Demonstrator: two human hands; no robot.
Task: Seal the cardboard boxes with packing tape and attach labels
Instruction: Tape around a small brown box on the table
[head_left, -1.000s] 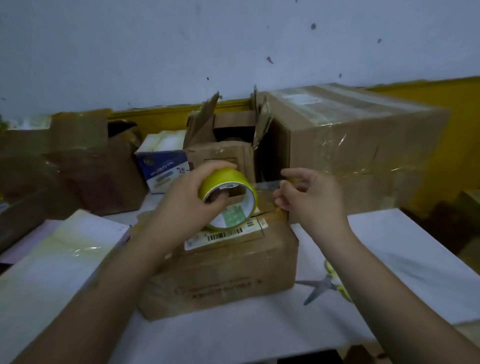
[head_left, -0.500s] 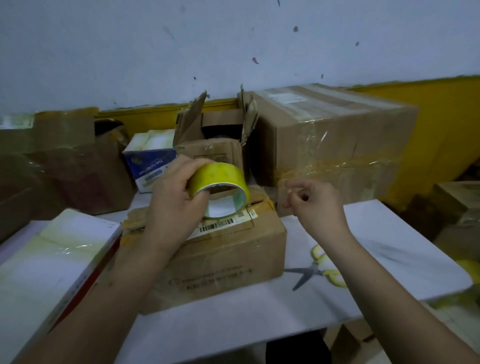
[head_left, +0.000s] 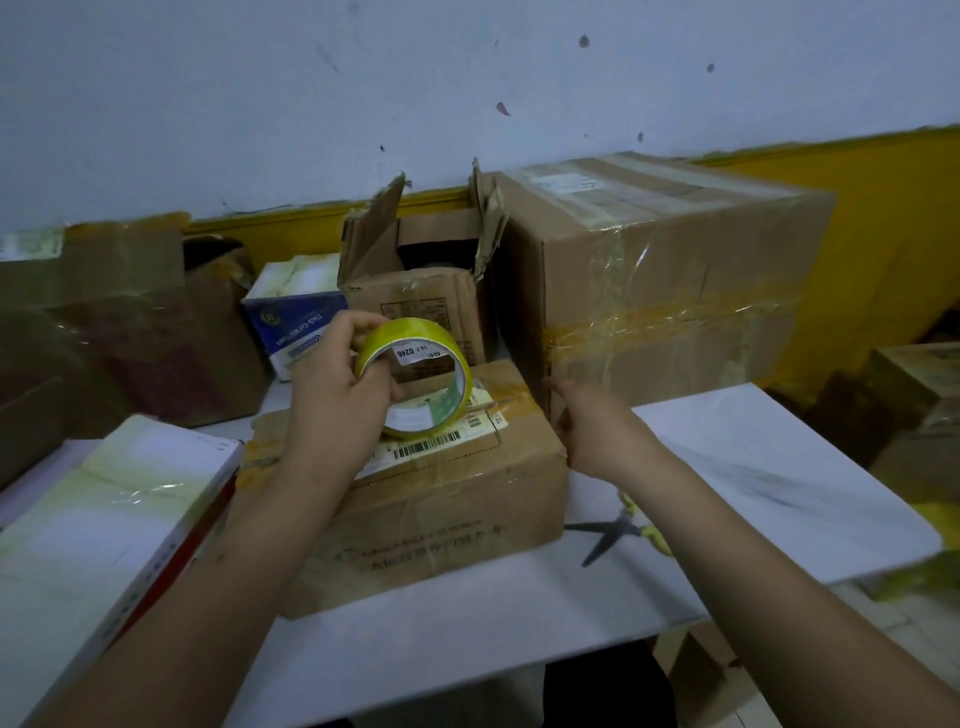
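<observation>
Left hand (head_left: 332, 400) fingers clamped on tape roll (head_left: 415, 376) over small cardboard box (head_left: 415, 509); right hand (head_left: 597, 431) at box's right edge, fingers' state unclear, scissors (head_left: 618, 532) partly hidden beneath forearm.

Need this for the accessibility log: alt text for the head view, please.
Left hand grips a yellow tape roll above a labelled cardboard box; right hand touches the box's right top edge. Scissors lie on the white table.

Small box (head_left: 426, 499) ctr on table (head_left: 753, 467); big box (head_left: 665, 291) at 1 o'clock behind; scissors (head_left: 613, 535) at 3; open box (head_left: 421, 306) at 12.
</observation>
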